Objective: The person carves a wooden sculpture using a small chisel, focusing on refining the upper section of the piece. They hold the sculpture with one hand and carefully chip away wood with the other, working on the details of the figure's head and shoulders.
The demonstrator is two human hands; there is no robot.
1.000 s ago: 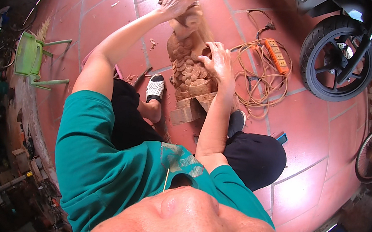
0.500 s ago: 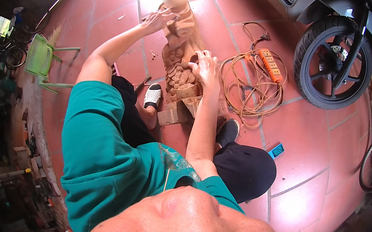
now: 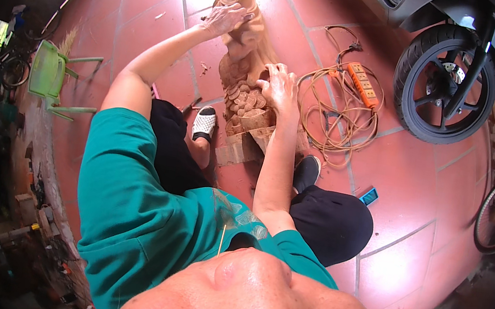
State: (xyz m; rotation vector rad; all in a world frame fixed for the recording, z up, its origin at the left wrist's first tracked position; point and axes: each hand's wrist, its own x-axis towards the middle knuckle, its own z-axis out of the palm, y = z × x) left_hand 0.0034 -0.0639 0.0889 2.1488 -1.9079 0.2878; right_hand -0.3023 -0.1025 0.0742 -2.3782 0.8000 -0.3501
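A carved wooden statue (image 3: 251, 41) lies stretched away from me over the floor between my feet. Its near end has rounded, coin-like carving and a rough block base (image 3: 240, 150). My left hand (image 3: 226, 20) rests across the statue's upper body, fingers stretched out over the wood. A small dark patch shows by its fingertips; I cannot make out what it is. Lower down, my right hand (image 3: 281, 90) curls its fingers against the statue's right side, gripping the carved edge. My right forearm hides part of the base.
An orange power strip (image 3: 361, 85) and its coiled cord (image 3: 326, 124) lie right of the statue. Beyond stands a motorbike's front wheel (image 3: 447, 84). A small blue device (image 3: 369, 196) is near my right knee. A green chair (image 3: 48, 71) stands at the left. Wood chips dot the tiles.
My left hand has slid slightly right across the statue's upper body. The whole view has shifted a little, and the right hand keeps its place on the carving.
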